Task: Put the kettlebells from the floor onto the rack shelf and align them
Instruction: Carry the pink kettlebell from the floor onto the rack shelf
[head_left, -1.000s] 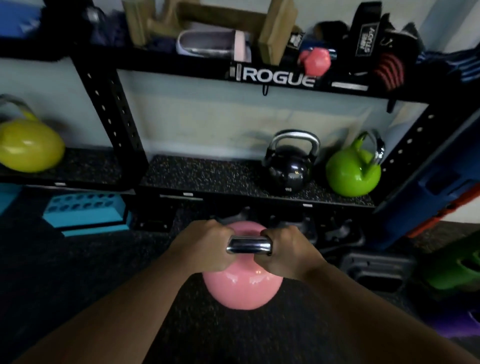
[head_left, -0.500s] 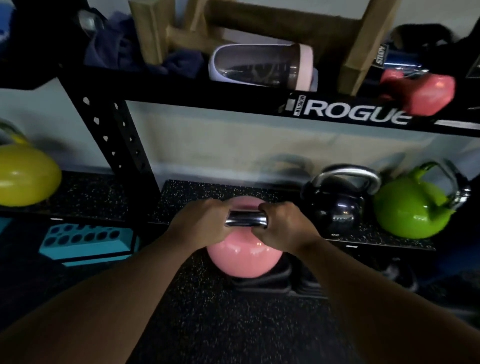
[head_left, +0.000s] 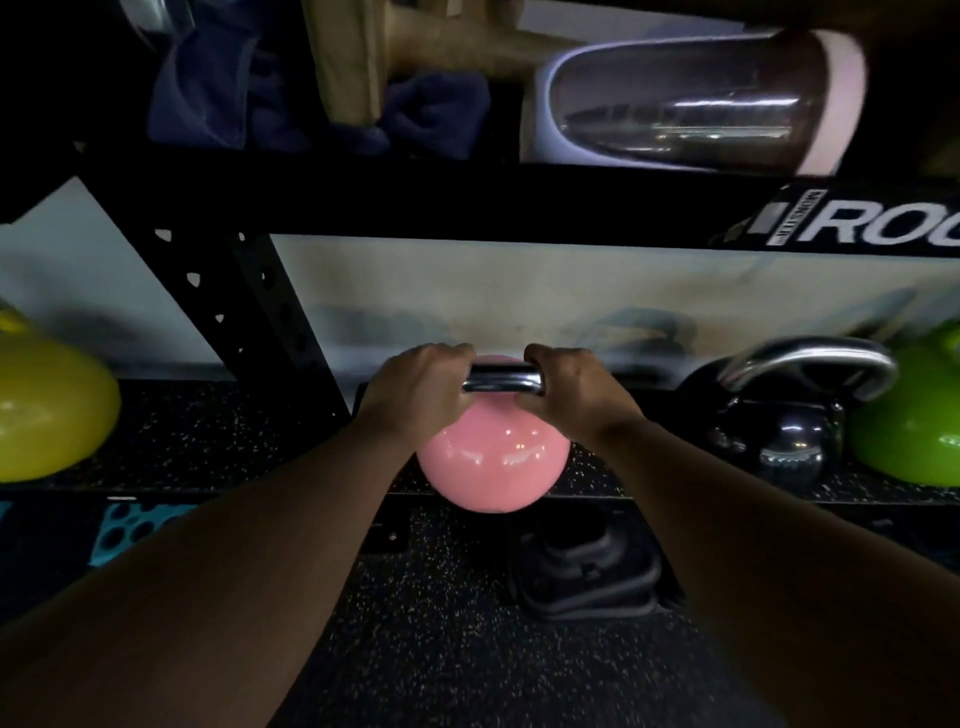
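On the rack shelf (head_left: 218, 431), the black kettlebell (head_left: 779, 441) and green kettlebell (head_left: 914, 431) already sit at three o'clock, while the pink kettlebell (head_left: 493, 457) hangs at its front edge, unplaced, left hand (head_left: 415, 395) and right hand (head_left: 576, 395) both wrapped around its handle.

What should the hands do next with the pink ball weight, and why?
Probably push it a little further in and set it down. Both the left hand and right hand grip the handle of the pink kettlebell, which hangs at the front edge of the rack shelf, with bare shelf left of the black kettlebell.
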